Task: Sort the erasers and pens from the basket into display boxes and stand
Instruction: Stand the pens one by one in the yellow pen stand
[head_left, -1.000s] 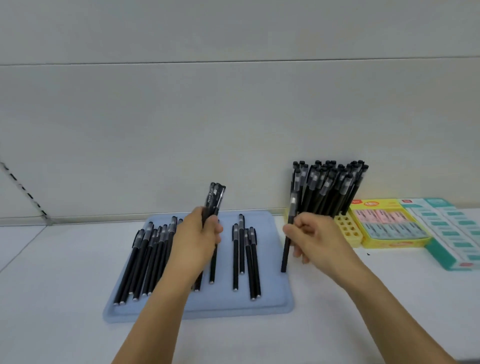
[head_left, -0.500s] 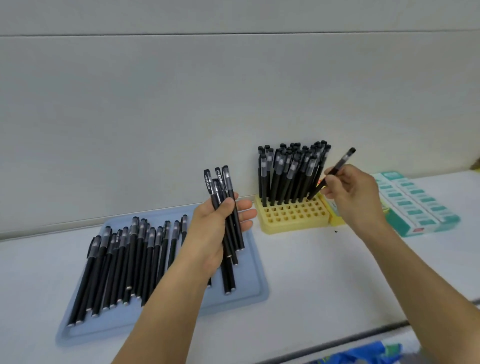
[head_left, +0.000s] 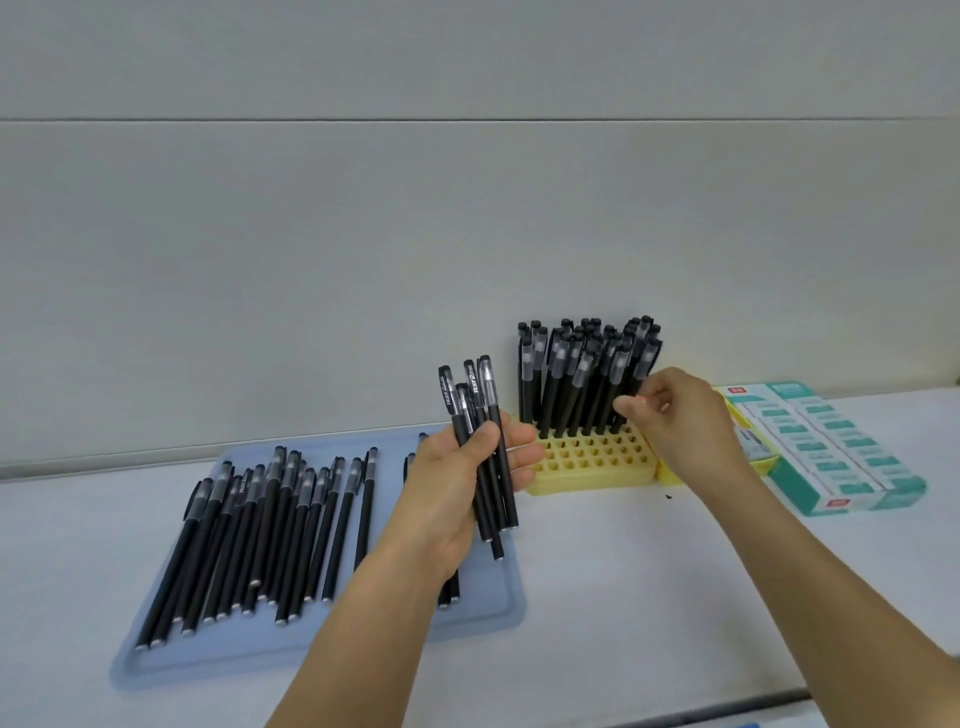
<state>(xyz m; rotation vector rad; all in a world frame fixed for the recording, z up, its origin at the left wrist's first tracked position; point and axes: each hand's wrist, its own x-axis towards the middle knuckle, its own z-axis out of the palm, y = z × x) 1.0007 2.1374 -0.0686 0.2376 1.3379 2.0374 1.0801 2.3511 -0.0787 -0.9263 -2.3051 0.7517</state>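
My left hand (head_left: 452, 483) grips a bundle of several black pens (head_left: 480, 415), held upright above the right end of the blue tray (head_left: 498, 597). Many more black pens (head_left: 260, 540) lie side by side on the tray's left half. The yellow pen stand (head_left: 592, 462) sits against the wall, its back rows filled with upright pens (head_left: 576, 379) and its front holes bare. At the stand's right side, my right hand (head_left: 680, 421) pinches a leaning pen (head_left: 649, 358) whose lower end is in the stand.
A green display box of erasers (head_left: 831, 447) lies to the right of the stand. A yellow eraser box (head_left: 670, 475) is mostly hidden behind my right hand. The grey wall stands close behind everything. The table's front edge runs along the lower right.
My right hand carried one pen from the tray side over to the stand and lowered it among the standing pens. My left hand lifted its bundle slightly toward the stand.
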